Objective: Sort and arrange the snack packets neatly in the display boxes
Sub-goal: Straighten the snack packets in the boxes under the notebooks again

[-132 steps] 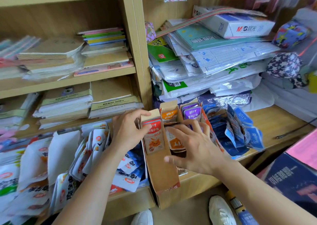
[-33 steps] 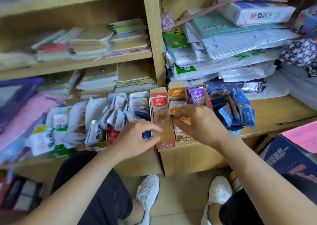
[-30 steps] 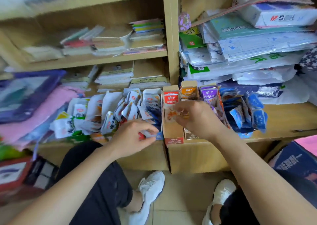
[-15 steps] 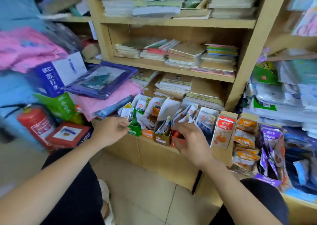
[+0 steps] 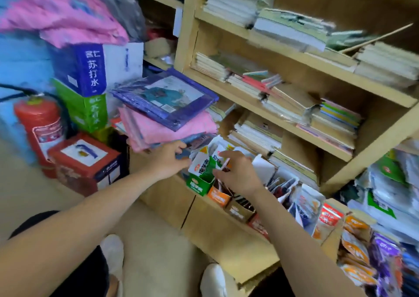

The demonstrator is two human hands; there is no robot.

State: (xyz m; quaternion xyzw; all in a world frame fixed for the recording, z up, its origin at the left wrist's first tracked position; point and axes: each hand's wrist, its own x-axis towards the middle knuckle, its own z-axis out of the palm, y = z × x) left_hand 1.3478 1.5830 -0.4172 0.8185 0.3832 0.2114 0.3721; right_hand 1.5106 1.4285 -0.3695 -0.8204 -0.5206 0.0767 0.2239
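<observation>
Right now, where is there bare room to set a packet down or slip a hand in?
Bare: only the floor, between the red carton, the cupboard and the shoes. Crowded: the cupboard's top, where display boxes stand side by side, stuffed with packets; pink bundles pile up at its left end.

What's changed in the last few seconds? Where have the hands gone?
Both hands left the red-labelled box and moved left along the row: left hand beside the green box, right hand over the packets there. Whether either holds anything is too blurred to tell. The boxes stayed put.
</observation>
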